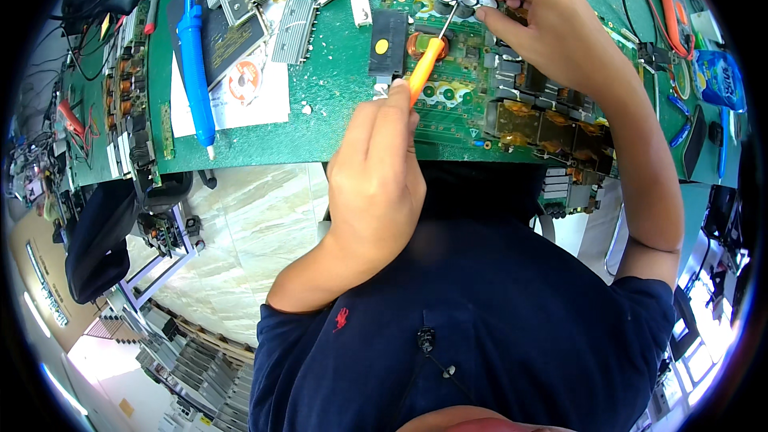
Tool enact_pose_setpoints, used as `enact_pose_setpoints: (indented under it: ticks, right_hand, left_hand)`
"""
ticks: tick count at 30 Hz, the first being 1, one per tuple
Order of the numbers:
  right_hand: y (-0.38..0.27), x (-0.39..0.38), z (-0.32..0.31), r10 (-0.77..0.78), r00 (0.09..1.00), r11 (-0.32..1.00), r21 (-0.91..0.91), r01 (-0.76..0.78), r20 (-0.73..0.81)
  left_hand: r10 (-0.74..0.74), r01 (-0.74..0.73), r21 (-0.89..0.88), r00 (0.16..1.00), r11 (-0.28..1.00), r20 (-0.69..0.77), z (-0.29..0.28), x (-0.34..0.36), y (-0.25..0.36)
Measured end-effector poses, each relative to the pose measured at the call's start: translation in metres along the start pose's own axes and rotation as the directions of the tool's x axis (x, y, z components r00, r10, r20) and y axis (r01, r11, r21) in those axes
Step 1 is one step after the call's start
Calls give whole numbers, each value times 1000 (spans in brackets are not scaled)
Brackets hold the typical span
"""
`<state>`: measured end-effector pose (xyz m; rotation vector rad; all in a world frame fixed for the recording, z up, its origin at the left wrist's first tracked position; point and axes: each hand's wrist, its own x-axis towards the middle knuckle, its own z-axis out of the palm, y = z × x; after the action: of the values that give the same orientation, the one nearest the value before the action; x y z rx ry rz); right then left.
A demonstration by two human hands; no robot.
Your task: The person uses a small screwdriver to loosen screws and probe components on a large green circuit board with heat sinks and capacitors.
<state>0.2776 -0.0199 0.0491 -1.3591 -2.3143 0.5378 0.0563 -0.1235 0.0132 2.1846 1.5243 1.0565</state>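
Note:
My left hand (376, 176) is closed on an orange-handled screwdriver (424, 69), whose metal shaft reaches up to a group of cylindrical capacitors (468, 3) on a green circuit board (440, 116). My right hand (536, 24) has its index finger and thumb curled onto those capacitors, partly covering them. Beside the screwdriver are a copper-wound coil (416, 44) and a black block with a yellow oval (386, 42). On the board's right part stand dark transformers with amber tape (552, 132).
A blue desoldering pump (192, 64) lies across a paper sheet (256, 108) on the green mat (320, 128). Aluminium heatsinks (292, 30) lie loose behind it. More boards (128, 120), a red-handled tool (668, 8), cables and a blue packet (716, 80) flank the work. A dark chair (96, 248) stands left below the bench.

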Motion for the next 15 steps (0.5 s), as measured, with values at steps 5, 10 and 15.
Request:
enact_pose_setpoints:
  ticks: [5,10,15]
  right_hand:
    - [6,2,2,28,999,1000,7,-28,37]
    - [7,2,2,49,998,999,-4,-49,43]
    - [5,1,-1,32,998,999,37,-34,52]
  left_hand:
    - [-37,38,-15,996,999,80,-1,-1,3]
    - [-114,105,51,967,993,228,-22,13,-13]
    - [-45,-37,294,962,955,268,-26,29,-23]
